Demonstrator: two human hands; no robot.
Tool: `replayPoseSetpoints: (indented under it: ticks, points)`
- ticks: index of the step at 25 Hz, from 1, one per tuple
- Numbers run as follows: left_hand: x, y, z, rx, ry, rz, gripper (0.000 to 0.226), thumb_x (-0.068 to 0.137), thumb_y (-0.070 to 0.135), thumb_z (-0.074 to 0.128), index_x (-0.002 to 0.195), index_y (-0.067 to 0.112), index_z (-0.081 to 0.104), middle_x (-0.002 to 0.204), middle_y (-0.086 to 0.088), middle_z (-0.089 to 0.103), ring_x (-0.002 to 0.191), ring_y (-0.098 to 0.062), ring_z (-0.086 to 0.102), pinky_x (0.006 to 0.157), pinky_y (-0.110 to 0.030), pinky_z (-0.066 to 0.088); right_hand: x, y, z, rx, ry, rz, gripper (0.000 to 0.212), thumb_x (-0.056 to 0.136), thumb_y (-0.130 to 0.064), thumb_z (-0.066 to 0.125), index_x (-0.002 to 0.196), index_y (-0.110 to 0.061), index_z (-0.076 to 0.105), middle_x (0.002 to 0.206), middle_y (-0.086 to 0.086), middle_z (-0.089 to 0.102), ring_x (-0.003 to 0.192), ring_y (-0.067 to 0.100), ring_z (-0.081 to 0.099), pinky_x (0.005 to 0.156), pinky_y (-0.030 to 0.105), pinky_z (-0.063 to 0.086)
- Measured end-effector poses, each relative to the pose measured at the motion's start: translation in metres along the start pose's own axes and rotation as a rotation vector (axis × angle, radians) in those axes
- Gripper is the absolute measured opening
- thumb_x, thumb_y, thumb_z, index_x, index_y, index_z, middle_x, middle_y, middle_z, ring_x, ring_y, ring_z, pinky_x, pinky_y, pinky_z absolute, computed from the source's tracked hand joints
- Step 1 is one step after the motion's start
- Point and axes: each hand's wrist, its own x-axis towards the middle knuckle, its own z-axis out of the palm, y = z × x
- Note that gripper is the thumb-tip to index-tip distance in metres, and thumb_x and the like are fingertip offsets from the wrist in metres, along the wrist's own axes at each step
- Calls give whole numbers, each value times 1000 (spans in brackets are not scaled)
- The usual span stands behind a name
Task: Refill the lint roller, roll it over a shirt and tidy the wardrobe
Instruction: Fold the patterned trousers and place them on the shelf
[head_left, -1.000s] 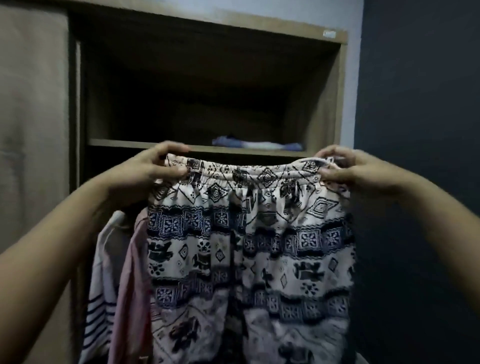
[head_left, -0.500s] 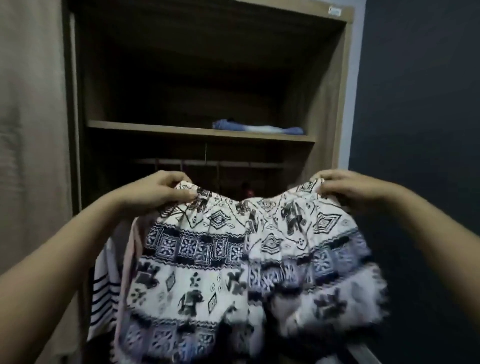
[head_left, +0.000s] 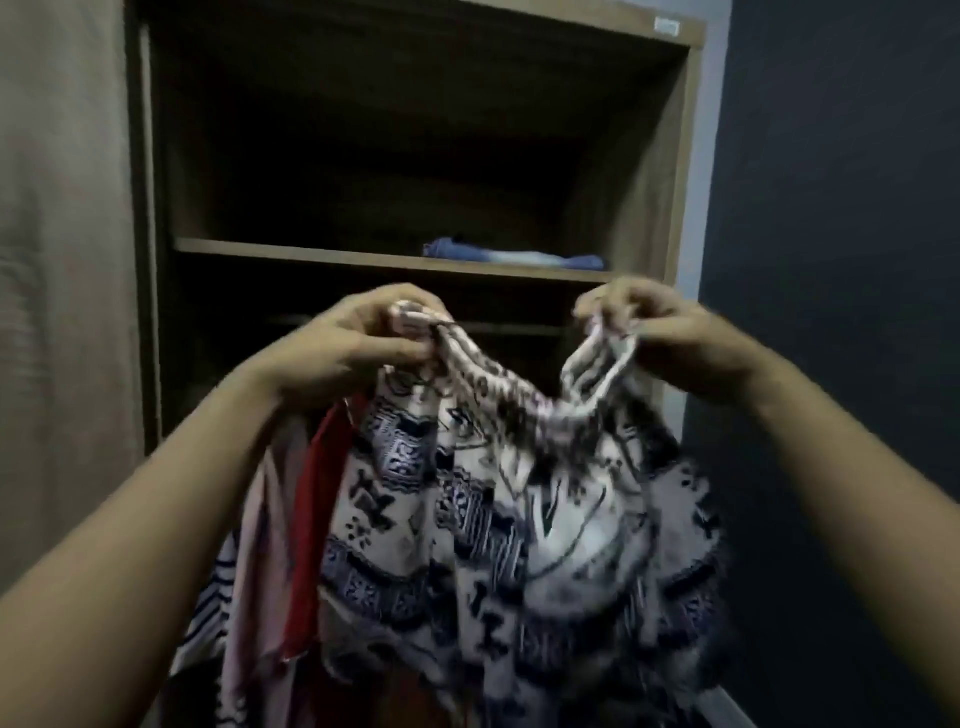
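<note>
I hold up a white garment with a dark blue and black pattern (head_left: 519, 519) in front of the open wardrobe (head_left: 675, 156). My left hand (head_left: 353, 348) grips one end of its elastic waistband. My right hand (head_left: 660, 338) grips the other end. The waistband sags between the hands and the cloth bunches and hangs below them, blurred by motion. No lint roller is in view.
A folded blue item (head_left: 509, 254) lies on the wardrobe shelf (head_left: 291, 252). Below the shelf runs a hanging rail (head_left: 509, 328). A red garment (head_left: 317, 519), a pink one (head_left: 260, 571) and a striped one (head_left: 208, 613) hang at lower left. A dark wall (head_left: 831, 260) stands on the right.
My hands have come closer together, so the stretched waistband now sags and the cloth bunches. The garment swings and blurs.
</note>
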Motion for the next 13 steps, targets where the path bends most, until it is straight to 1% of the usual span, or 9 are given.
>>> replayPoseSetpoints:
  ticks: [1, 2, 3, 4, 6, 7, 9, 11, 13]
  points:
    - [9, -2, 14, 80, -27, -7, 23, 70, 13, 71, 91, 21, 65, 83, 5, 68, 78, -6, 65, 70, -17, 52, 9, 7, 11, -164, -29, 4, 12, 66, -16, 65, 66, -26, 59, 96, -2, 57, 87, 5, 57, 77, 17, 47]
    - [17, -7, 27, 132, -57, -4, 24, 74, 8, 66, 95, 18, 63, 86, 5, 68, 81, -6, 64, 72, -18, 51, 16, 13, 21, -316, -42, -1, 10, 69, -19, 62, 68, -28, 58, 99, 0, 53, 90, 7, 55, 84, 21, 45]
    - [22, -11, 37, 136, -63, -6, 25, 76, 5, 64, 98, 16, 62, 89, 4, 67, 85, -6, 64, 74, -18, 51, 21, 19, 27, -411, -31, 0, 10, 73, -20, 59, 70, -30, 57, 98, 3, 49, 90, 14, 51, 86, 28, 43]
    - [25, -15, 43, 118, -47, -12, 26, 78, 3, 63, 100, 16, 61, 92, 2, 66, 87, -7, 64, 76, -20, 51, 23, 23, 31, -437, -12, 26, 14, 77, -18, 57, 72, -31, 57, 95, 8, 46, 85, 21, 47, 82, 37, 41]
    - [27, -23, 48, 76, 10, -29, 26, 82, 3, 63, 102, 19, 60, 97, 0, 66, 91, -10, 65, 80, -24, 53, 22, 29, 30, -324, 8, 80, 19, 83, -13, 52, 76, -30, 58, 92, 12, 45, 85, 25, 41, 73, 41, 34]
    - [28, -27, 48, 85, 34, -35, 27, 82, 7, 66, 104, 21, 60, 101, 0, 65, 95, -11, 65, 83, -28, 53, 20, 31, 30, -267, 17, 101, 15, 83, -14, 52, 78, -27, 58, 93, 14, 46, 86, 26, 41, 72, 41, 35]
    - [30, -29, 51, 124, 64, -39, 37, 78, 16, 72, 110, 27, 56, 111, 0, 63, 101, -11, 63, 87, -31, 52, 17, 32, 30, -219, 48, 100, 8, 85, -14, 55, 81, -20, 55, 95, 16, 50, 84, 26, 49, 66, 35, 47]
    - [33, -32, 54, 111, 83, -60, 52, 71, 21, 74, 117, 27, 51, 114, 0, 61, 102, -10, 64, 87, -29, 52, 16, 33, 31, -215, 85, 52, 14, 89, -6, 54, 81, -18, 53, 96, 14, 50, 85, 25, 52, 65, 22, 50]
    - [37, -35, 55, 112, 92, -103, 61, 67, 24, 76, 122, 24, 49, 115, -4, 62, 101, -11, 65, 89, -30, 52, 15, 38, 33, -250, 121, 13, 20, 89, -1, 52, 80, -20, 52, 92, 13, 49, 83, 23, 49, 66, 19, 48]
